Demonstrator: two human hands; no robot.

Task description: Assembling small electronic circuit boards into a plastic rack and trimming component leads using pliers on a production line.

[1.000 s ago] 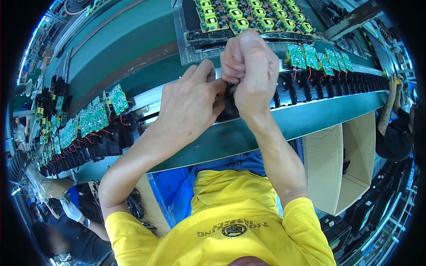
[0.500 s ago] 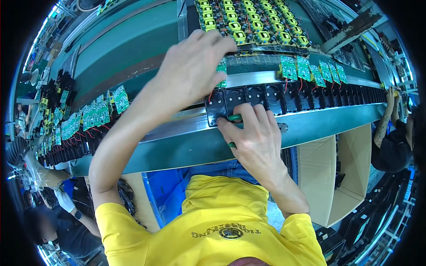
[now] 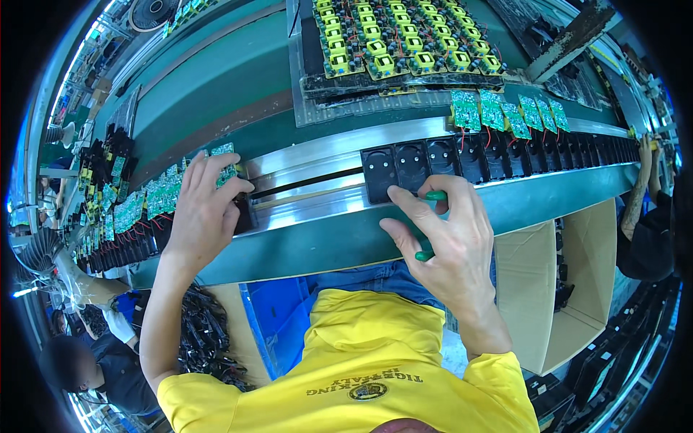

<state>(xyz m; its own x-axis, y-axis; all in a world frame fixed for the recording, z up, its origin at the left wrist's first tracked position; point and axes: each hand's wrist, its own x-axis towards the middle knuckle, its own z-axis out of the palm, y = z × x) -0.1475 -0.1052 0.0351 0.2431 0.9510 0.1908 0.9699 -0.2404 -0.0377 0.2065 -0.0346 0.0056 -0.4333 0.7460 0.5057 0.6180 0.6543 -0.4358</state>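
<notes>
A: Where are the hands?

B: Well apart. Left hand [image 3: 201,216] is at the right end of the left run of green boards [image 3: 162,193], fingers curved over the last board and black case. Can't tell if it grips either one.

A: Right hand [image 3: 458,249]?

B: Wrapped around a green-handled tool [image 3: 436,195]; tip hidden. Index fingertip is at the near edge of the right row of black cases [image 3: 413,167], by its left end. Thumb spread away from the index.

A: Cases?

B: Sitting on a metal rail [image 3: 307,160], bare stretch of it between the two runs. Leftmost few show open insides; more green boards stand along the far edge further right, red wires down.

A: Beyond that?

B: Black tray [image 3: 343,88] on the far side, loaded with yellow-topped boards [image 3: 377,47]. Open cardboard box [image 3: 523,289], near right.
</notes>
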